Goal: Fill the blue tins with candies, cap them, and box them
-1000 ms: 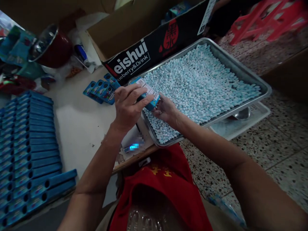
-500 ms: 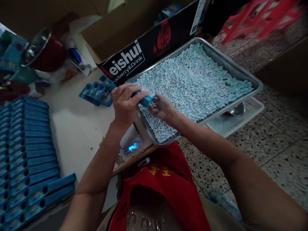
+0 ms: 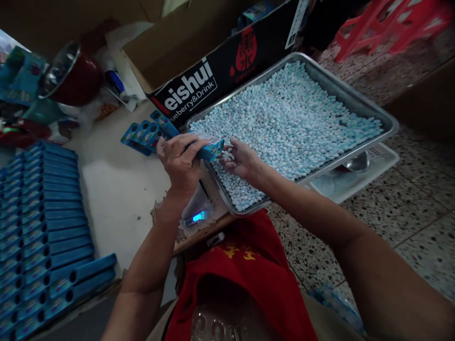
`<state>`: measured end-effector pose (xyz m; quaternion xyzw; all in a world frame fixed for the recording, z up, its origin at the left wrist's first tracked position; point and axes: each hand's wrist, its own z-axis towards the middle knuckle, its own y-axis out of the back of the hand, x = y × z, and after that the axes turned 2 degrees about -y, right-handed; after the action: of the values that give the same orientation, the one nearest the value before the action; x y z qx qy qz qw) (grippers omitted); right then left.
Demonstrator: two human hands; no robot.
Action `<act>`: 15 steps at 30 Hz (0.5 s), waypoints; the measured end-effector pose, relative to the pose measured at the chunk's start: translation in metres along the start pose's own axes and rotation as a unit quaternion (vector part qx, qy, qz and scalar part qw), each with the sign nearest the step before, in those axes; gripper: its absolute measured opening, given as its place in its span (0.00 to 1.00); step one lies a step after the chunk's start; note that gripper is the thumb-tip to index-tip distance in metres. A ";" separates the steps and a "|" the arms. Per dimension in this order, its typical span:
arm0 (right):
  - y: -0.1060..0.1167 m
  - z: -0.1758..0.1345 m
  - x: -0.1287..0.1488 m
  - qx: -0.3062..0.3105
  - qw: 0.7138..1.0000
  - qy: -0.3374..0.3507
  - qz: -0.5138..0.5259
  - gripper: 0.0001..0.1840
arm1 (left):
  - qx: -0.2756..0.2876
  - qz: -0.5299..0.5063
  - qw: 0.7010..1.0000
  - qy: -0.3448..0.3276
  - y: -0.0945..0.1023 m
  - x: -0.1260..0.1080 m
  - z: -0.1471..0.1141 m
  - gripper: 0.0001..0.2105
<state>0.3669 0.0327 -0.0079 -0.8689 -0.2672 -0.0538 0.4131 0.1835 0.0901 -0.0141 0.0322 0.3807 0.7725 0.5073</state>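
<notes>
My left hand (image 3: 180, 158) is wrapped round a small blue carton (image 3: 212, 148), which it holds tilted over the near left corner of a metal tray. Close against the carton's end, my right hand (image 3: 244, 162) is cupped palm up, with a few pale candies (image 3: 228, 154) resting on its curled fingers. Beneath both hands, the metal tray (image 3: 390, 124) carries a wide layer of small white and light-blue candies (image 3: 280, 118). Several more blue cartons (image 3: 144, 135) lie on the table just behind my left hand.
Stacked blue cartons (image 3: 66, 208) fill the table's left side. Behind the tray stands a black printed cardboard box (image 3: 227, 76). A lit digital display (image 3: 198, 217) sits near the table edge. Under the tray is a white tray (image 3: 387, 161) with a metal scoop (image 3: 358, 162). A red bowl (image 3: 80, 78) stands back left.
The carton has turned in my left hand and drawn slightly left, opening a small gap to my right hand. Candies now show on my right fingers. The whole view has shifted a little.
</notes>
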 end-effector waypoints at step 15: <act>0.012 0.004 -0.013 0.016 0.992 0.052 -0.111 0.13 | -0.049 -0.264 0.859 0.435 0.072 -0.019 -0.132 0.27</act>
<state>0.3613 0.0241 -0.0224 -0.8230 -0.3410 -0.1404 0.4321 0.0805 -0.0127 -0.0563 -0.4338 0.5182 0.5629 0.4758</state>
